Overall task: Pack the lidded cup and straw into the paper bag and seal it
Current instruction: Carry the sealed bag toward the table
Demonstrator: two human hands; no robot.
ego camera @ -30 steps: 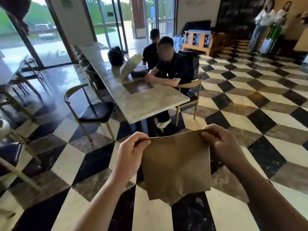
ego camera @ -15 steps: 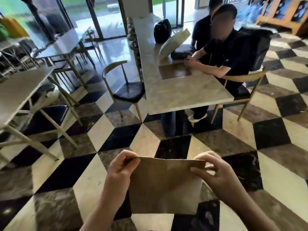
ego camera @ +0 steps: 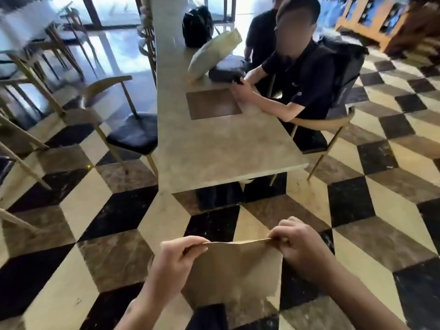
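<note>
left hand (ego camera: 177, 260): fingers pinched shut on the top-left corner of the brown paper bag (ego camera: 234, 270).
right hand (ego camera: 301, 248): fingers closed on the top-right corner, same edge.
why: gripping both corners keeps the mouth edge up and taut between my hands, so I can peel it open.
bag state: flat, mouth not yet open, hanging below my fingers over the checkered floor (ego camera: 114, 256).
cup, straw: not in view.
tabletop (ego camera: 221, 148): ahead of my fingers, well apart; likely where I set up.
progress: early, nothing packed.
</note>
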